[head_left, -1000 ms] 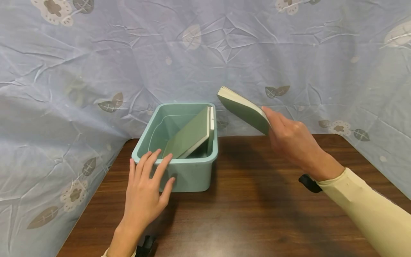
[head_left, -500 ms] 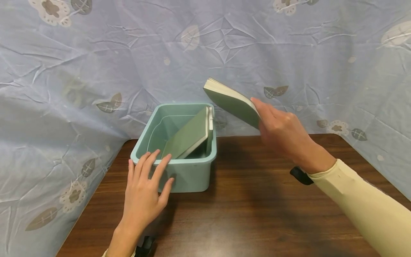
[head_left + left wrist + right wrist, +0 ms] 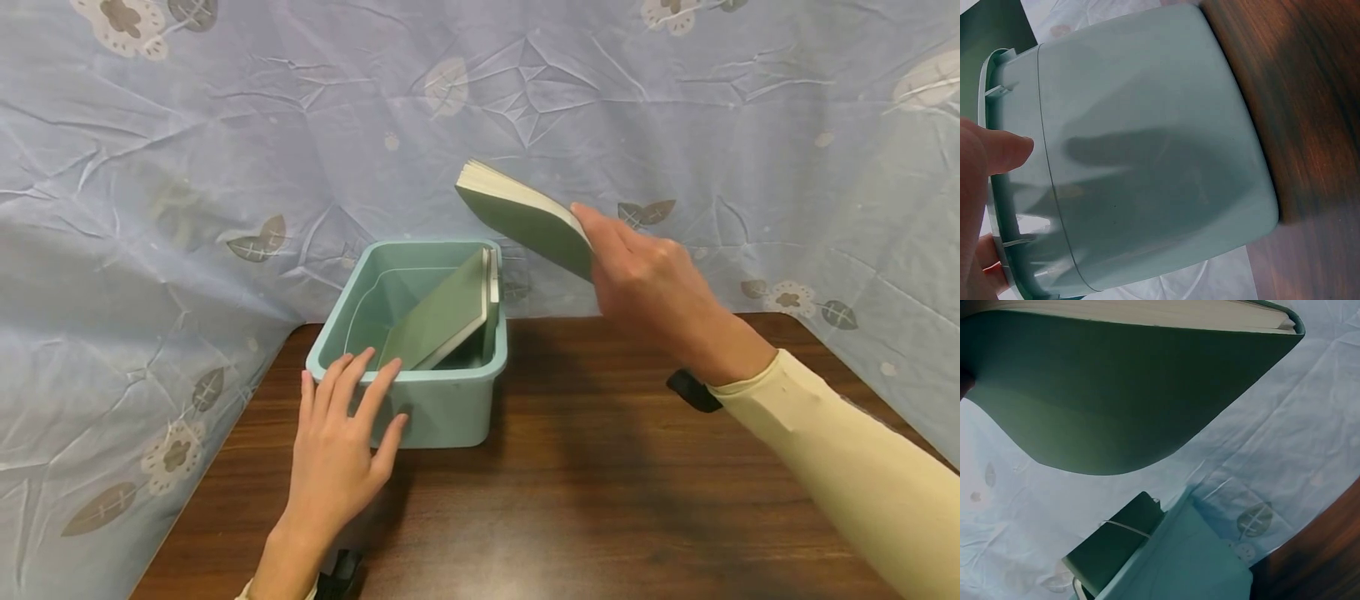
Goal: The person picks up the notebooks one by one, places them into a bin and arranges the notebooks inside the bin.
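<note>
In the head view, my right hand [image 3: 652, 287] grips a green-covered book [image 3: 528, 225] by its lower right end, thumb on top. The book is raised, bends slightly and slants up to the left, beyond the right side of a pale teal plastic bin [image 3: 442, 412]. Inside the bin, one green book [image 3: 438, 317] leans at a slant; a second book [image 3: 492, 325] stands against the right wall. My left hand [image 3: 333, 454] rests spread fingers on the bin's near rim. The left wrist view shows its thumb [image 3: 1013, 150] outside the near wall, just below the rim.
The bin stands on a dark brown wooden table [image 3: 570, 517]. A pale blue cloth [image 3: 570, 108] with leaves and flowers hangs behind the table and along both sides. Black straps [image 3: 693, 392] sit at the wrists.
My right hand has carried the book left and upward, closer to the bin. The left hand, the bin and the books in it have stayed in place.
</note>
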A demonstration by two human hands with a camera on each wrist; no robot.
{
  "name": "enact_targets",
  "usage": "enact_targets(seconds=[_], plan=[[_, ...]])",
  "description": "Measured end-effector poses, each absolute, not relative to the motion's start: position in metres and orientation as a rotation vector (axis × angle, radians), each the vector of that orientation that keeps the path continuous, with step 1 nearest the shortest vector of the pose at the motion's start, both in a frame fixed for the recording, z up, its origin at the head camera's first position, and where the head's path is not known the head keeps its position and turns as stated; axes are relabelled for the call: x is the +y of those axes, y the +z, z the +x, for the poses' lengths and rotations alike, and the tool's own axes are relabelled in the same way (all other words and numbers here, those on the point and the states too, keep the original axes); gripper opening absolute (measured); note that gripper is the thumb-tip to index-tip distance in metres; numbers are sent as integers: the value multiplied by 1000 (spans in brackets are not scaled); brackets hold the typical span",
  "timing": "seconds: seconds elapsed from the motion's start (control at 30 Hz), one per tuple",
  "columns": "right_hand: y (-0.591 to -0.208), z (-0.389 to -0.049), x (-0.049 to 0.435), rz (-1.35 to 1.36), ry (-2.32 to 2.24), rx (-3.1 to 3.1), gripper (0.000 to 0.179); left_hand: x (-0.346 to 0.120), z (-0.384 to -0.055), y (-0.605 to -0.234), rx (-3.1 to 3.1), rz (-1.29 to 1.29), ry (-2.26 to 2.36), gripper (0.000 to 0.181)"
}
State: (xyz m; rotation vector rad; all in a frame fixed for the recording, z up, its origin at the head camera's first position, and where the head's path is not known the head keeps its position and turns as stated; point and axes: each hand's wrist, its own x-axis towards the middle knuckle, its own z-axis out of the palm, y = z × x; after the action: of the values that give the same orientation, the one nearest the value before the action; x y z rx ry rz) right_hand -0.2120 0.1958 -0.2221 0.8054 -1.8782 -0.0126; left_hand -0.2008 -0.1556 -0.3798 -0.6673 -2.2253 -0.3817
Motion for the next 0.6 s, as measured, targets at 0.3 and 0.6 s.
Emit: enact_targets(seconds=[0.3,0.6], plan=[[-219,-214,187,823,-17,-1851,38,-156,-200,-379,-2238,-667,-386,65],[-216,-214,181,871,-31,-1823,37,-155,-200,-379,-2228,-669,-391,64]])
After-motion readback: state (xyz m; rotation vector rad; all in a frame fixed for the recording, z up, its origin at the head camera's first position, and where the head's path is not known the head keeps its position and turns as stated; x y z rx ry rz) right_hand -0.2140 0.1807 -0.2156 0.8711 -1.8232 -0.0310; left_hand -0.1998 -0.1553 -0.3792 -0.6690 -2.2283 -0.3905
